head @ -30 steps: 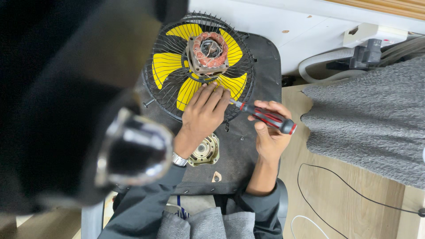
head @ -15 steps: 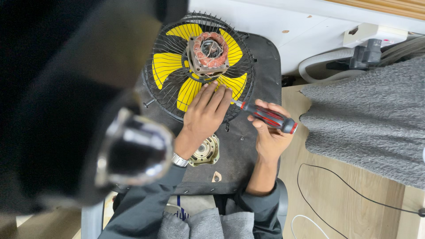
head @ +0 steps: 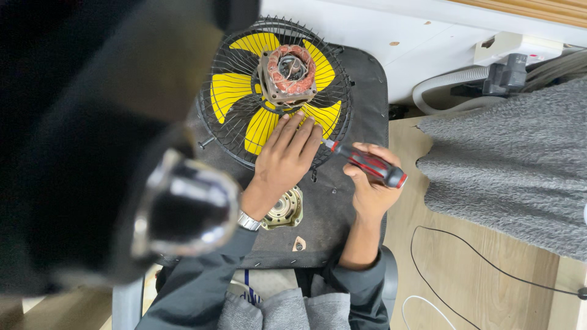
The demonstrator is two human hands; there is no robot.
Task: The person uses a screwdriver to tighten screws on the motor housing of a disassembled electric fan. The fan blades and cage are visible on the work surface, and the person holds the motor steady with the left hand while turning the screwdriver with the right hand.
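1. There is one fan (head: 244, 107). It has yellow blades inside a round black wire cage (head: 211, 131). Four blades show. The blades are smooth and shiny, and the wires are thin and hard.
2. The fan lies flat on one dark mat (head: 361, 85), and the mat sits on a small table in front of the person.
3. One motor (head: 288, 73) sits in the middle of the fan. It is a boxy metal block with rings of copper-coloured wire in it.
4. There are two hands. The left hand (head: 286, 153) lies flat and open on the cage, just below the motor. Its fingers are spread a little and hold nothing.
5. The right hand (head: 370, 183) is closed around one screwdriver (head: 367, 164). The handle is red and black. The thin metal tip points at the cage, close to the left hand's fingertips.
6. One round, brass-coloured metal part (head: 284, 209) lies on the mat beside the left wrist. One silver watch (head: 248, 221) is on that wrist.
7. One small flat piece (head: 299, 244) lies on the mat near its front edge.
8. One grey, fuzzy cloth (head: 507, 165) hangs to the right. One thin black cable (head: 483, 256) runs over the wooden floor.
9. One big, dark, blurry thing with a shiny round end (head: 186, 211) fills the left side.
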